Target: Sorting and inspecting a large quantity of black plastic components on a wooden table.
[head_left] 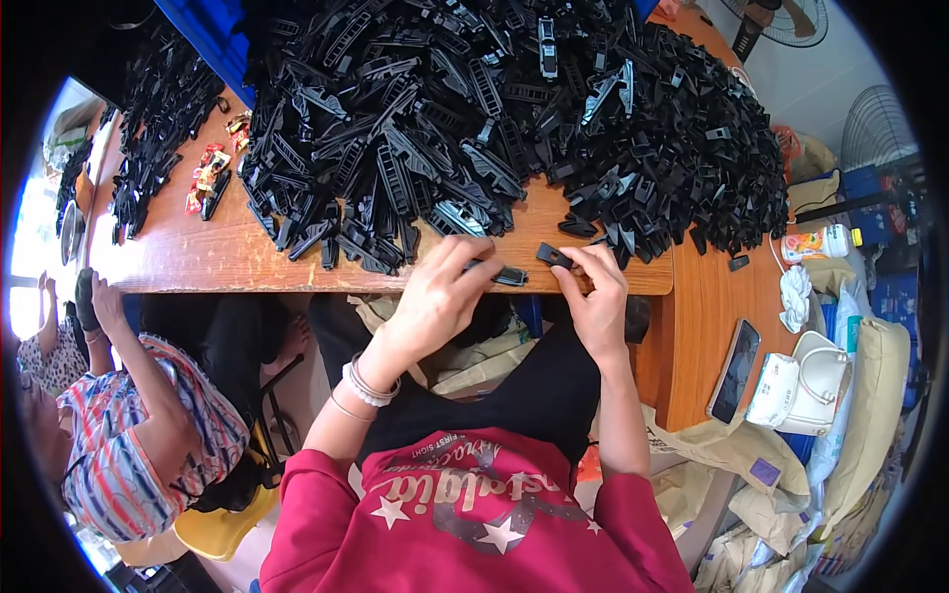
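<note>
My left hand (441, 296) is closed on a long black plastic part (510, 277), whose end sticks out past the fingertips toward the right. Between thumb and fingers, my right hand (597, 296) pinches a small black plastic clip (552, 255) with a hole in it. The two pieces are close together but apart, over the table's near edge. Beyond my hands rises a big heap of long slotted black parts (395, 148). To its right lies a heap of smaller black pieces (682, 158).
The wooden table (326, 281) has its edge just before me. On its right extension lie a phone (734, 371), a white handbag (799, 383) and a white bottle (820, 243). Red and gold wrapped packets (208, 178) lie left. A person in a striped top (158, 435) works at left.
</note>
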Demonstrator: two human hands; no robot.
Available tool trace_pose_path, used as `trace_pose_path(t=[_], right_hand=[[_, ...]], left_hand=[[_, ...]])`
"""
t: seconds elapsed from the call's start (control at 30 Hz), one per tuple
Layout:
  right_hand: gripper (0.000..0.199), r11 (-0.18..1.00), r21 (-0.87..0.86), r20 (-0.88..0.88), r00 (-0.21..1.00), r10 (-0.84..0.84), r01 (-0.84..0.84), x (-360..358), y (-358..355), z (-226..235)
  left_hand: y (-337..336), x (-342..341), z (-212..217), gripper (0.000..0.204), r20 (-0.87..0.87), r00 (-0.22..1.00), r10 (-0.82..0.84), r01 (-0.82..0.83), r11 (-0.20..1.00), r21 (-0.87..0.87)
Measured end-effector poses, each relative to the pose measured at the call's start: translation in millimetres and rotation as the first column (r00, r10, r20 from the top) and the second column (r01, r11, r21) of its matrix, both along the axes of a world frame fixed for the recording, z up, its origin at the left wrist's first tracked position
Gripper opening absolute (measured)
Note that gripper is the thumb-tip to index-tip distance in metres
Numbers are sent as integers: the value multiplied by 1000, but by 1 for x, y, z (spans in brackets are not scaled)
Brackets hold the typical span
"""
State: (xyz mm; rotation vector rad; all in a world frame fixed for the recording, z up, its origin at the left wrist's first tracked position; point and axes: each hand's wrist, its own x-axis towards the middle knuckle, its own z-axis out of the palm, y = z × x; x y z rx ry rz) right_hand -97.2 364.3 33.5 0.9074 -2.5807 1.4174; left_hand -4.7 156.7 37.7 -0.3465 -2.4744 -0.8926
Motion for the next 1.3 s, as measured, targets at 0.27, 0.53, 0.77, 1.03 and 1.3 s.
trace_pose_path(t=[0.27, 0.53, 0.77, 1.03, 1.3], right_hand=[[27, 980, -76, 175, 965, 195, -184, 11, -6, 7], [25, 977, -56, 27, 977, 210, -208, 16, -24, 8], [20, 994, -67, -42, 996, 83, -86, 14, -6, 3], [33, 926, 252, -528, 842, -112, 281, -31, -17, 1], [24, 963, 212, -540, 841, -28, 169, -22, -18, 4]], left_hand=[[-3, 4, -6, 27, 62, 990, 129, -133, 989, 64], [-4, 2, -12, 28, 25, 999, 39, -41, 994, 99], [-18, 9, 4, 34, -44, 991, 123, -121, 992, 33], [-29, -8, 7, 42, -48, 992, 120, -127, 839, -529], [7, 22, -17, 38, -7, 992, 127, -118, 941, 318]])
